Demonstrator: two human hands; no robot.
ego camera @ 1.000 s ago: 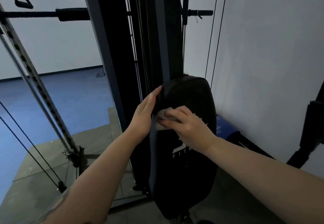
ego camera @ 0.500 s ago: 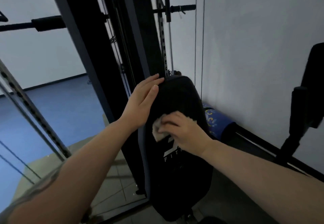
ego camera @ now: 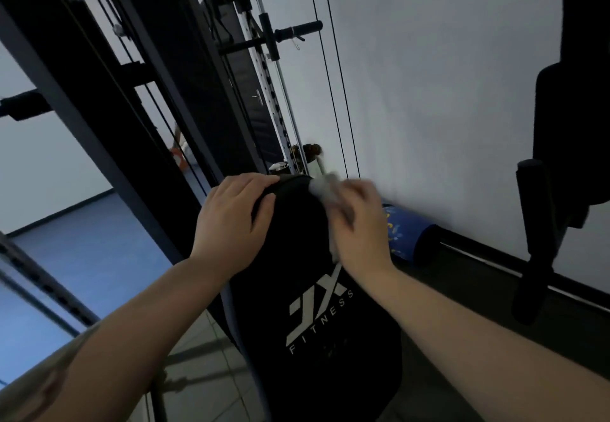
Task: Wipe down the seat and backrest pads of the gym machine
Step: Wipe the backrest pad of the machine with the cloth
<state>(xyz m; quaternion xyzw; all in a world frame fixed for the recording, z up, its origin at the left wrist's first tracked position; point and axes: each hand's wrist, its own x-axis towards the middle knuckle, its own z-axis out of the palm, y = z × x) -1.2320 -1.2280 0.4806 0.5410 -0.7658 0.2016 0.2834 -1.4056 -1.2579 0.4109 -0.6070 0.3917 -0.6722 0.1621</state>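
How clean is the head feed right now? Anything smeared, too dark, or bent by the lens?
Head view: the right hand and its white cloth are motion-blurred; the left hand on the pad's top edge is sharp. The black backrest pad is dim, though its logo reads clearly. The wide lens tilts the machine frame and cables.

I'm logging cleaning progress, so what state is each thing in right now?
Backrest pad: upright, being wiped near its top edge.
Cloth: bunched, pressed on the pad, motion-blurred.
Right hand: holds the cloth, blurred.
Left hand: grips the pad's top corner.
Blue roll: lying on the floor by the wall.
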